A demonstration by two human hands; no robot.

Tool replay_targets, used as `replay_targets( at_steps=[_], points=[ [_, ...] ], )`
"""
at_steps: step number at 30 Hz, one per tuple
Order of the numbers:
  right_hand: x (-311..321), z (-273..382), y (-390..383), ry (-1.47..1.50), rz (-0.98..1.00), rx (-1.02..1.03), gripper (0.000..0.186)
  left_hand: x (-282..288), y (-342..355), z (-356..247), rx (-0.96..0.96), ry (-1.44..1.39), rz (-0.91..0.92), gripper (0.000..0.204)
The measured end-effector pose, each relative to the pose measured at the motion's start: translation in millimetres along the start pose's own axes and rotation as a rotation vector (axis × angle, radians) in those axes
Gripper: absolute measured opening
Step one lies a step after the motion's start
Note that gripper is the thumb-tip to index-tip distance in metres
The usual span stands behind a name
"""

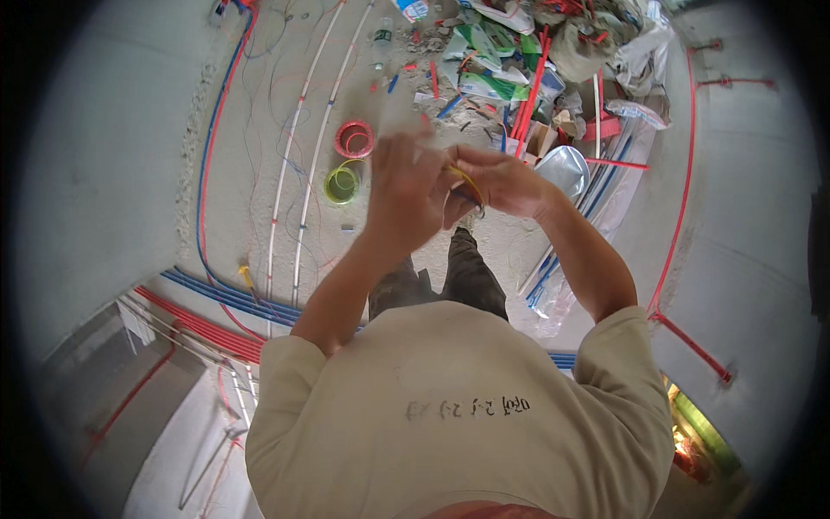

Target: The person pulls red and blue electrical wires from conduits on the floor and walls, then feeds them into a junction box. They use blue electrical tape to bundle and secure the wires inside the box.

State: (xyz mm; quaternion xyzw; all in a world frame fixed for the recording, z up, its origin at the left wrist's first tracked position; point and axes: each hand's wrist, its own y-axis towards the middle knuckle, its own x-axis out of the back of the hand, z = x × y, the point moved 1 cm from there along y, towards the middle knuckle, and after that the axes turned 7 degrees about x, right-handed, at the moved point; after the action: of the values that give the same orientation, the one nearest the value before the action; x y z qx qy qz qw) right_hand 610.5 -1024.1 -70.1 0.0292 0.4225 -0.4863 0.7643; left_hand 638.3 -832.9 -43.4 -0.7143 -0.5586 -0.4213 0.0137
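Both my hands are raised close together in front of my body, above the floor. In my right hand (506, 183) the fingers are curled round a small curved yellow thing (467, 180) with a dark lower part. Its kind I cannot make out. My left hand (402, 190) is right beside it, its upper part smeared by motion. Whether the left fingers hold anything is hidden in the blur. Past my left hand, on the floor, lie a red wire coil (354, 126) and a yellow-green wire coil (328, 185).
Red and blue conduits (204, 164) run along the left. Two white pipes (298, 112) cross the floor. A heap of bags (484, 52), boxes and red pipes (530, 95) lies at the far right, with a silvery round object (564, 169) nearer. A clear bottle (382, 36) stands far off.
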Motion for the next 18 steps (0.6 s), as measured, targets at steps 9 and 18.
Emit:
replay_targets(
  at_steps=[9,18],
  points=[
    [68,103,-137,-0.806,0.13,0.126,0.031,-26,21,-78,0.47,-0.328,0.658,0.033],
    [247,168,-311,-1.156,-0.356,0.259,0.025,200,-5,49,0.833,-0.123,-0.26,0.013]
  ],
)
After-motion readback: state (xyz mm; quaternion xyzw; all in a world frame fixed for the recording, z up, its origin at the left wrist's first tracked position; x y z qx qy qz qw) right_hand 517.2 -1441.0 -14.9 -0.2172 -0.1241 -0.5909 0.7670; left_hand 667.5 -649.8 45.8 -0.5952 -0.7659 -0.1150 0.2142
